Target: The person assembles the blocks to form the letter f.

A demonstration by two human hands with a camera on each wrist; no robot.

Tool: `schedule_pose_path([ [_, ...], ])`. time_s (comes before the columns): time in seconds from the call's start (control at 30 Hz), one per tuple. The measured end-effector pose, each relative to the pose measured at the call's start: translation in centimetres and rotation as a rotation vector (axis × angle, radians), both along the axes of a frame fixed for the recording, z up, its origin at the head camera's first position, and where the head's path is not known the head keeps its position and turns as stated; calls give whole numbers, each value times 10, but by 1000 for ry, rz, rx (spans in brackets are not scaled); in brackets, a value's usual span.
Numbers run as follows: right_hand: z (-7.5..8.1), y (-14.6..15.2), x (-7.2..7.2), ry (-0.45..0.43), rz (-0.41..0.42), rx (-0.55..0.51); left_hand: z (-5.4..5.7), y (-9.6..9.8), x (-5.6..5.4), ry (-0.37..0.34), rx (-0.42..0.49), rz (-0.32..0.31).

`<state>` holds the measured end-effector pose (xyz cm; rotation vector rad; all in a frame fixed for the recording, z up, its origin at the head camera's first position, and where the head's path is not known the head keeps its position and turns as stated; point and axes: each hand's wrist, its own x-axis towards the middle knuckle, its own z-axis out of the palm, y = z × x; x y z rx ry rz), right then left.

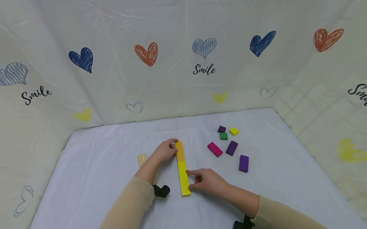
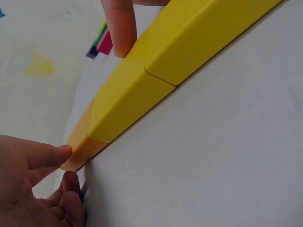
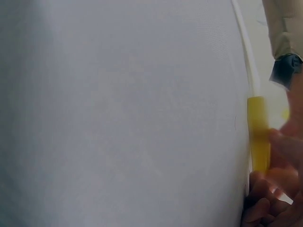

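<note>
A straight row of flat blocks lies on the white cloth: an orange block [image 1: 179, 151] at the far end, then two yellow blocks [image 1: 183, 179] end to end towards me. My left hand [image 1: 164, 151] touches the orange block at its far left corner with a fingertip. The left wrist view shows a second digit curled below that corner. Along the row's right side, my right hand [image 1: 208, 181] sets its forefinger and thumb against the yellow blocks. In the right wrist view the right-hand fingers are blurred beside a yellow block [image 3: 258, 135].
Light wooden pieces [image 1: 141, 159] lie left of the row, partly behind my left forearm. To the right are a pink block [image 1: 215, 149], several purple blocks [image 1: 244, 163], a green block [image 1: 223, 136] and a small yellow block [image 1: 234, 131]. Fabric walls [image 1: 176, 94] surround the table.
</note>
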<state>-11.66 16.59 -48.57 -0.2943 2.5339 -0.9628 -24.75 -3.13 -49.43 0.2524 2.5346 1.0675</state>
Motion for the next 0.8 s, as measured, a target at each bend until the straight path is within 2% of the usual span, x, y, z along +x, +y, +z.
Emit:
schedule_pose_path([
  [0.8, -1, 2, 1, 8, 8, -3, 6, -1, 3, -9, 19, 3],
])
